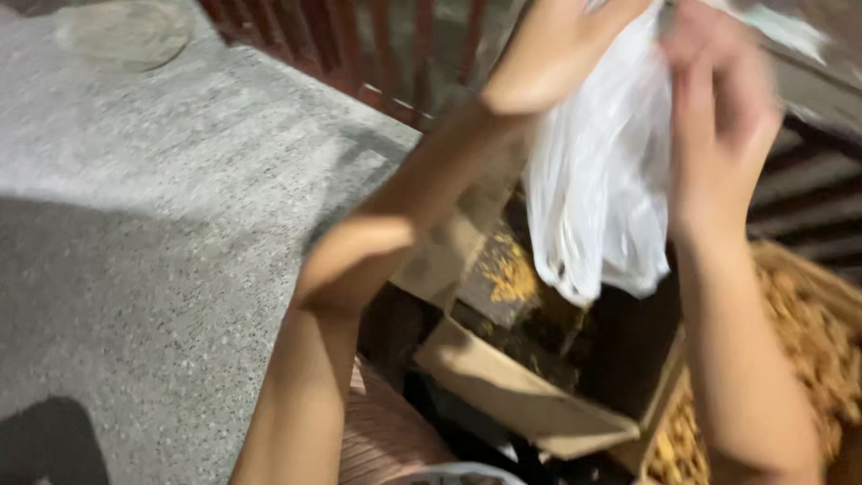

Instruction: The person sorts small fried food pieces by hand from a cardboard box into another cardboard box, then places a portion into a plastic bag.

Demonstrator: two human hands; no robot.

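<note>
Above, the fingers of the left hand (561,54) and right hand (718,99) were pinched on the top of a thin, crinkled white plastic bag (597,180), held over an open brown cardboard box (530,386) beside the speckled grey worktop (162,224). Loose yellow grains (510,269) dusted a flap; a slack grip on the slippery film could probably scatter more.

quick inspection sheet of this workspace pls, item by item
surface: grey speckled stone slab, bare where seen
job's things: white plastic bag held up over an open cardboard box with yellow bits inside
clutter: clear glass dish at the slab's far corner; yellow-brown pieces heaped beside the box
hands: left hand and right hand both grip the bag's top, blurred
cables: nothing seen
surroundings: dark red railing behind
</note>
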